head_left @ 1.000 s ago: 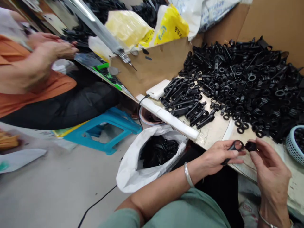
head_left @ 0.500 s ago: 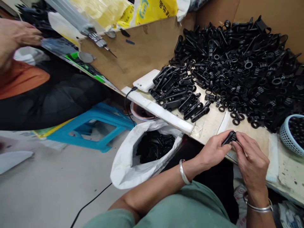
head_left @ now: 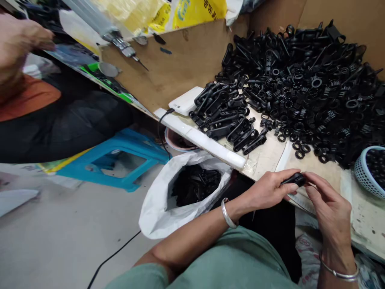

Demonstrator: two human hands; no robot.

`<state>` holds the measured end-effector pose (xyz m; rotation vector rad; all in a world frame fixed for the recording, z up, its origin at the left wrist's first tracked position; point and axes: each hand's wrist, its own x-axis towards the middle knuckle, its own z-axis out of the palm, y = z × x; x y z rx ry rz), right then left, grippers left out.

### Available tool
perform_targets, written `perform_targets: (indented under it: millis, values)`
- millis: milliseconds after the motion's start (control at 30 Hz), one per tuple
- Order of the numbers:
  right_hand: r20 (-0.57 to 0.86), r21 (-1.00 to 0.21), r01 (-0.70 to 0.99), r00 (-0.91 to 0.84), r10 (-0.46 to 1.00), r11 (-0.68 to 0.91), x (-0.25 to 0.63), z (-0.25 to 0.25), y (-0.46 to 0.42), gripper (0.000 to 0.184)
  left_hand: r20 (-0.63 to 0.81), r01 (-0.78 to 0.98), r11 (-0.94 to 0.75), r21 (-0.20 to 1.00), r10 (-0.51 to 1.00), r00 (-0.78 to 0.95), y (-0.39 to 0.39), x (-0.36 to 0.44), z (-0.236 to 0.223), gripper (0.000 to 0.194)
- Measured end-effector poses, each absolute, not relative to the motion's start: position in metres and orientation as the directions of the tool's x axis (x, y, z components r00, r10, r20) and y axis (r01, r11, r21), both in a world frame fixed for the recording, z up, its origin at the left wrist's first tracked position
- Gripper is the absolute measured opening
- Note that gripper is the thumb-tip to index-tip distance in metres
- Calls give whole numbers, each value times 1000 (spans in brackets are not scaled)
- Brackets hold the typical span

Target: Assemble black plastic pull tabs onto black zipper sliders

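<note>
Between finger and thumb, my left hand (head_left: 275, 188) grips a short black plastic part (head_left: 294, 179) with a rounded, ring-like end. My right hand (head_left: 329, 200) meets that end with its fingertips, the fingers curled and the thumb a little apart from them. Whether it pinches the part or only touches it is hard to see. Both hands are over the front edge of the bench. Ahead lies a row of black lever-like parts (head_left: 228, 116), and beyond it a large heap of black rings and levers (head_left: 300, 88).
A light-blue basket (head_left: 368, 176) of small black pieces stands at right. An open white sack (head_left: 156, 212) of black parts is below the bench edge. At left are a blue stool (head_left: 126, 148), a hanging powered screwdriver (head_left: 120, 42) and another person's hand (head_left: 21, 44). A white power bank (head_left: 186, 100) lies on the bench.
The black part has turned between my hands, and its ribbed end no longer shows. My right hand has shifted right and down, its fingers straighter. The other person's hand has moved slightly.
</note>
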<state>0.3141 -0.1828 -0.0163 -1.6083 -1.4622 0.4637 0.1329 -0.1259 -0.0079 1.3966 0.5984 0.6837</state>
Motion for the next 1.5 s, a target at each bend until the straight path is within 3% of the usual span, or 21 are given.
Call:
perform_targets:
  millis: [133,233,333,467,567,667,767,867,1000,1100,1200,1300,1500]
  values:
    - [67,-888,457,214,975,-39,323,-26,-185,44,-11,-210,233,949,693,721,-129,139,-11,62]
    - [39,-916,398,203,978,-46,318,-23,-189,44,-15,-222,247,943,700,714,-133,142,-11,62]
    - [66,-883,463,286,956,-78,308,-13,-191,39,18,-166,136,977,722,692,-137,142,-9,55]
    - [97,-819,559,355,930,-128,302,-6,-194,43,138,43,-206,978,781,609,-141,139,-5,51]
    - [98,-790,581,438,894,-198,304,-12,-197,48,234,272,-471,839,764,601,-140,138,1,48]
    - [82,-764,590,491,867,-261,307,-19,-193,52,242,414,-589,694,733,636,-136,137,7,43]
    - [0,-777,575,407,914,-256,305,-17,-177,57,254,543,-615,572,762,596,-131,132,10,40]
    - [-63,-831,521,261,963,-196,296,-8,-157,57,422,616,-670,416,741,522,-123,117,9,40]
    - [-94,-889,424,199,975,-173,287,3,-138,52,650,745,-611,267,685,329,-90,82,12,39]
    - [-89,-870,465,181,979,-165,283,5,-128,49,643,866,-435,246,742,190,-50,55,18,41]
    - [-15,-799,593,144,989,-99,282,7,-113,49,525,925,-305,227,838,147,-19,37,21,40]
    - [151,-646,762,76,986,40,284,13,-90,49,432,936,-270,224,889,153,-8,30,18,41]
    - [431,-232,887,-273,860,398,277,30,-19,49,530,920,-290,263,840,113,-27,34,4,45]
